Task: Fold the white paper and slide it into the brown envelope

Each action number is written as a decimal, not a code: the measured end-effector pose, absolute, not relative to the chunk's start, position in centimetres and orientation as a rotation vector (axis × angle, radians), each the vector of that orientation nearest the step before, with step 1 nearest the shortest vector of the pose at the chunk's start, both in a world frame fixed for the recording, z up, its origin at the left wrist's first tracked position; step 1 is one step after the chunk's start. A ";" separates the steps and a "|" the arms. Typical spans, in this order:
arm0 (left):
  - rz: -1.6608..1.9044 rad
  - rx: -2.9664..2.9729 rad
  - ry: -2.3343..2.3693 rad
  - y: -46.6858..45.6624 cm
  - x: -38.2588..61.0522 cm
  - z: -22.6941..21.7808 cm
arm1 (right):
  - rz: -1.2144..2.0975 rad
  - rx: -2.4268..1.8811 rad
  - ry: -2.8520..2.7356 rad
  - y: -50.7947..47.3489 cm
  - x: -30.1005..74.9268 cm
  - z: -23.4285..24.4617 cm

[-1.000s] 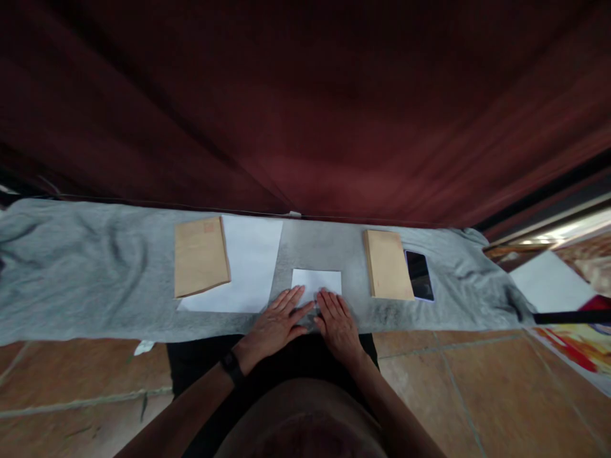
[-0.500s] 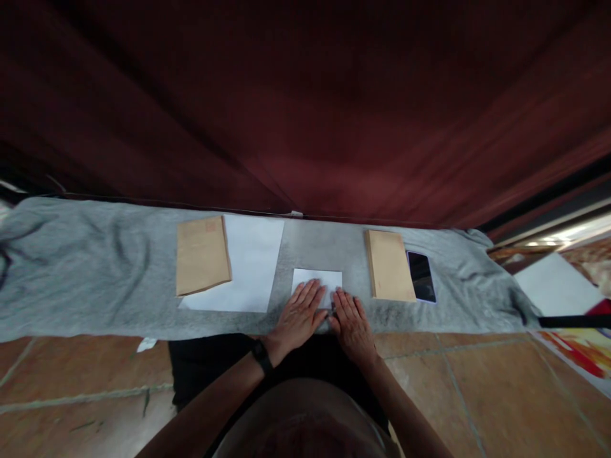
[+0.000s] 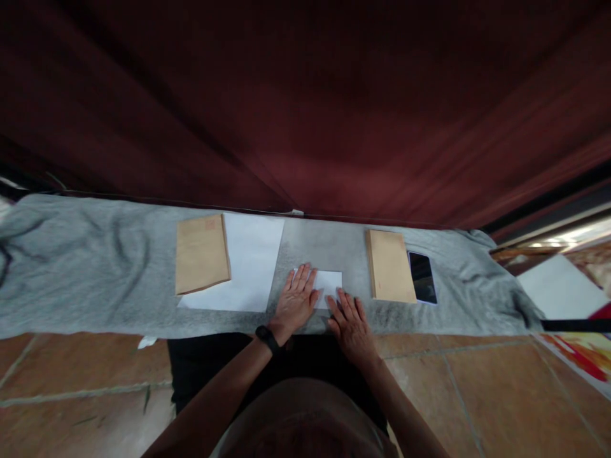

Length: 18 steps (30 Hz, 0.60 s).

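Observation:
A small folded-looking piece of white paper (image 3: 329,282) lies on the grey cloth in front of me. My left hand (image 3: 296,300) rests flat over its left part, fingers stretched forward and hiding that edge. At the paper's lower right corner, my right hand (image 3: 352,322) lies palm down with its fingers spread, fingertips touching the paper or just beside it. To the left, a brown envelope stack (image 3: 200,254) sits partly on larger white sheets (image 3: 252,267). On the right lies another stack of brown envelopes (image 3: 391,266).
A phone (image 3: 422,278) lies beside the right-hand envelopes. Grey cloth (image 3: 128,267) covers the long narrow surface, with a dark red curtain-like cloth (image 3: 305,127) rising behind it. White paper (image 3: 561,286) and a colourful printed sheet (image 3: 582,356) are at the far right.
My left hand has moved forward and left across the white paper, uncovering more of its middle. My right hand stays near the lower right corner, its fingers a little more spread.

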<state>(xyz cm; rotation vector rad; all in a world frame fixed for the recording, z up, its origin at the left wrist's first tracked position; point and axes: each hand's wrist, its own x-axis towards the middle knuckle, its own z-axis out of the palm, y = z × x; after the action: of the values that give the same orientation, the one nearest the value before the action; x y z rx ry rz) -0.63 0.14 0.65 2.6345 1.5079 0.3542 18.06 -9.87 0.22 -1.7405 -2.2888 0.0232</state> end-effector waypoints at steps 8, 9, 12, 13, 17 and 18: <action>0.358 2.655 1.509 -0.2 -1.0 0.4 | 0.113 -1.638 -2.332 -10.5 15.0 0.5; 0.362 2.657 1.500 -0.2 -1.1 0.5 | 0.103 -1.647 -2.328 -10.6 15.0 0.5; 0.383 2.666 1.465 -0.4 -1.6 0.6 | 0.071 -1.676 -2.329 -10.9 16.1 0.2; 0.388 2.667 1.455 -0.4 -1.9 0.7 | 0.065 -1.685 -2.329 -10.9 16.5 0.2; 0.381 2.662 1.447 -0.7 -2.6 1.0 | 0.054 -1.723 -2.300 -11.2 18.2 -0.1; 0.374 2.663 1.452 -0.7 -2.8 1.0 | 0.050 -1.733 -2.288 -11.3 18.5 -0.2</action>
<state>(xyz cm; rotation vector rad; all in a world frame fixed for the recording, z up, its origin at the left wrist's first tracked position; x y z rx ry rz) -2.75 -0.74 1.03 2.6625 1.4525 0.3741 18.47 -11.25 -0.19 -1.7327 -2.2878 0.0503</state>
